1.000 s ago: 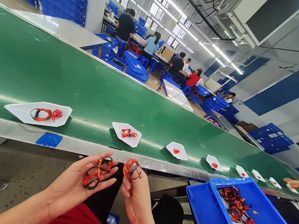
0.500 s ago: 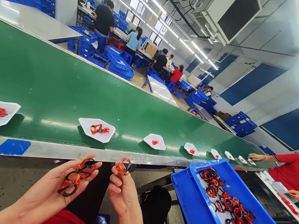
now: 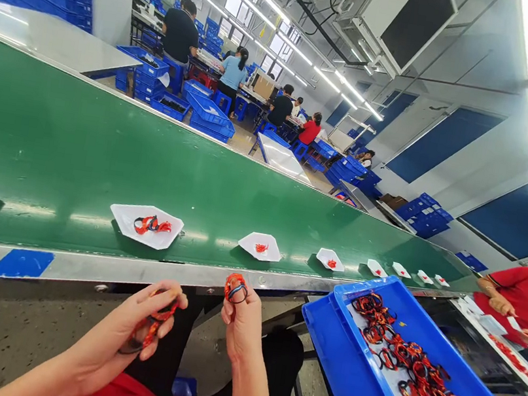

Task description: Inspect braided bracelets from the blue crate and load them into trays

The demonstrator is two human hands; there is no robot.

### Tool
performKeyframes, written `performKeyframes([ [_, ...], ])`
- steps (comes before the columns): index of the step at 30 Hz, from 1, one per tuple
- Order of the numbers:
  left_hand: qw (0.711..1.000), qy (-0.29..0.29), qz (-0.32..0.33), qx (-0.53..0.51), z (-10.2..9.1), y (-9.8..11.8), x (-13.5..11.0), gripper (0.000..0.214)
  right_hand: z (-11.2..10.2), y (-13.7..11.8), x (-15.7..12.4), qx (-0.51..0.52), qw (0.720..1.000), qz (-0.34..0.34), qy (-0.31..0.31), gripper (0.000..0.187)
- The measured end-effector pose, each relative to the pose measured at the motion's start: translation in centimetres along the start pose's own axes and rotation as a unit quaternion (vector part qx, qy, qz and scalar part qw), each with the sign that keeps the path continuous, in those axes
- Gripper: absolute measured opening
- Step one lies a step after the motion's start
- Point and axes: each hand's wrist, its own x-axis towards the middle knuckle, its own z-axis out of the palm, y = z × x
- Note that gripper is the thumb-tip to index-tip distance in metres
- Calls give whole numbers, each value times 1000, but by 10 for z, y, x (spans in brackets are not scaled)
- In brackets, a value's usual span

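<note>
My left hand [image 3: 136,324] curls around a bundle of orange-and-black cord loops [image 3: 149,326], which hangs partly below the fingers. My right hand [image 3: 241,324] pinches a small orange loop with a dark band [image 3: 235,288] between its fingertips, just below the conveyor's metal edge. To the right, a blue plastic tray [image 3: 325,320] holds a heap of similar orange-and-black loops [image 3: 421,374]. Neither hand touches the tray.
A green conveyor belt [image 3: 102,154] carries a row of white cards, including one [image 3: 125,217] with red-orange loops. Its metal edge bears blue tape [image 3: 20,263]. A co-worker in a red shirt [image 3: 527,297] sits at the right. Blue crates and other workers fill the background.
My left hand has closed around the loops that lay on its open palm. The white cards have moved left along the belt, and the co-worker's arm has drawn back from it.
</note>
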Motion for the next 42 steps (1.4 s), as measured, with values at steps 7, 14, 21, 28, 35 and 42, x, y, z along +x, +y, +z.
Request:
performKeyframes([
  [7,952,-11,143,270,25,-7,12,21,3,27,-15,30,999,15,-14,30],
  [14,881,-1,256,399,28,-13,13,8,1,45,-18,46,998,29,13,24],
  [21,873,-4,263,410,25,-16,17,10,6,53,-19,43,999,26,14,26],
  [28,908,15,215,359,15,-21,23,18,-2,17,-4,-118,988,-68,68,25],
  [35,995,-39,75,60,16,-8,23,37,7,-45,49,-494,825,-252,107,23],
  [42,998,-63,24,10,12,-9,27,46,27,-29,0,-484,856,-179,-38,27],
])
